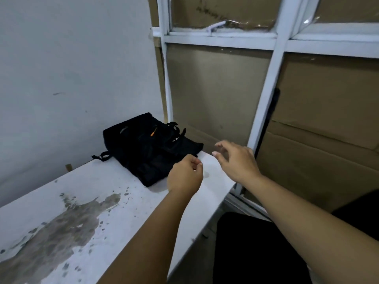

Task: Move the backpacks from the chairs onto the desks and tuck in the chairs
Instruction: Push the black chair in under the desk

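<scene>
I'm looking down at a white desk (pixel 106 201) running diagonally from lower left to upper right; its far end is sitting in the corner where the grey wall (pixel 71 68) is meeting a white window frame (pixel 272 78) backed with cardboard (pixel 215 95). The desk's right edge is dropping off just under my right wrist, and past that edge there's a dark shape (pixel 256 249) low down, can't tell what it is. Open desk surface is lying near me, though a big grey worn patch (pixel 61 228) is covering the lower left part. The black backpack (pixel 147 148) is lying flat on the far end of the desk, close to the wall corner, with an orange zipper pull (pixel 152 133) showing on top and a strap loop (pixel 102 156) trailing off its left side. My left hand (pixel 185 175) is hovering just at the backpack's near right corner, fingers curled loosely inward, not gripping anything, can't tell whether it's touching the fabric. My right hand (pixel 235 160) is hanging to the right of the backpack, over the desk's far right corner, fingers spread apart and empty, clear of the bag. Both forearms are reaching in from lower right.
</scene>
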